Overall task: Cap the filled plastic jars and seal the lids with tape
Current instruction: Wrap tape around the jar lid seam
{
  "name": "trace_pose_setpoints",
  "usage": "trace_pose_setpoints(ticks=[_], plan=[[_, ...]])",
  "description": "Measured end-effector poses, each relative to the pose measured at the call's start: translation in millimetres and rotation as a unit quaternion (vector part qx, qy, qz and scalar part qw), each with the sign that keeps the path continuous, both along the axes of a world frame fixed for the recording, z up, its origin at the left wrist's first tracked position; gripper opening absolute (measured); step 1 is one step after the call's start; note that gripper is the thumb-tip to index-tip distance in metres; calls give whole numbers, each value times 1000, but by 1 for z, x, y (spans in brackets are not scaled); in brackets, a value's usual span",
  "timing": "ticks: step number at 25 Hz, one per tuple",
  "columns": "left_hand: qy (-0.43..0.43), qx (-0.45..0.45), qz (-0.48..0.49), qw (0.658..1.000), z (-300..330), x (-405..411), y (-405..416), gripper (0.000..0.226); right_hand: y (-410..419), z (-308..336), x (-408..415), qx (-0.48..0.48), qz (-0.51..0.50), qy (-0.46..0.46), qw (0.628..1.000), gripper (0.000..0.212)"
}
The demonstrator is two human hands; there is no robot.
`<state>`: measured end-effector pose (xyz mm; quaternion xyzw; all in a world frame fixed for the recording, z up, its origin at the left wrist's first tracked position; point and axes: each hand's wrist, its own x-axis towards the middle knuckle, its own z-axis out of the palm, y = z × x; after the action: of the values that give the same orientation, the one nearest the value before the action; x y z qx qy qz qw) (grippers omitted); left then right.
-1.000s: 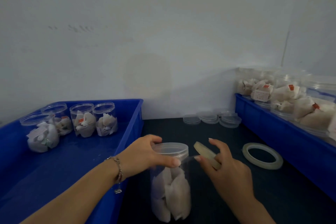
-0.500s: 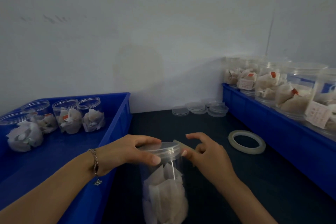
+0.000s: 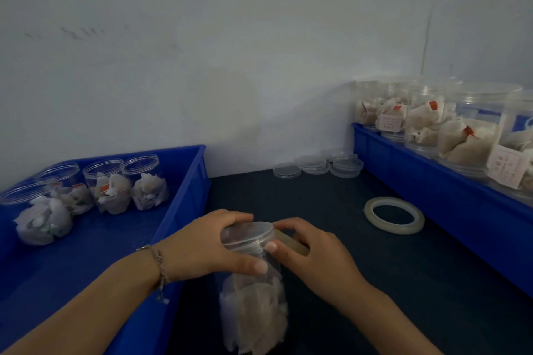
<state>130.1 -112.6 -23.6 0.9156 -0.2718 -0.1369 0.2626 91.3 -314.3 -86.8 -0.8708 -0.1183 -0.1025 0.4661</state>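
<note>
Lower centre of frame: capped jar [image 3: 253, 305] upright on dark tabletop [image 3: 403, 282]. Left hand [image 3: 207, 245] grips the lid [image 3: 248, 235]; right hand [image 3: 311, 253] pinches tape at the lid's rim. Tape roll [image 3: 394, 218] lies right of centre; blue bins [image 3: 184, 210] flank both sides

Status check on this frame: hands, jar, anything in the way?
Left hand grips the capped jar at its lid. Right hand holds a tape roll against the lid's rim. Nothing in the way.
</note>
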Motion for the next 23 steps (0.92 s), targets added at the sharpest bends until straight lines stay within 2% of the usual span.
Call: trace_pose_setpoints(ticks=[2, 6, 8, 14, 18, 20, 23], plan=[[9, 3, -11, 1000, 3, 2, 1, 96, -3, 1, 2, 50, 53, 41, 996, 51], [115, -31, -3, 993, 11, 5, 10, 82, -14, 5, 4, 81, 184, 137, 970, 73], [108, -15, -16, 994, 13, 5, 10, 77, -19, 9, 5, 66, 162, 131, 976, 76], [76, 34, -53, 995, 17, 2, 7, 81, -28, 13, 0, 86, 75, 32, 993, 59], [68, 50, -70, 994, 16, 3, 6, 78, -21, 6, 3, 43, 21, 7, 999, 49], [71, 44, -86, 993, 18, 1, 3, 71, -22, 1, 6, -4, -4, 6, 1000, 51], [65, 47, -108, 991, 21, 0, 1, 60, -23, -1, 10, -17, -25, 25, 999, 69]])
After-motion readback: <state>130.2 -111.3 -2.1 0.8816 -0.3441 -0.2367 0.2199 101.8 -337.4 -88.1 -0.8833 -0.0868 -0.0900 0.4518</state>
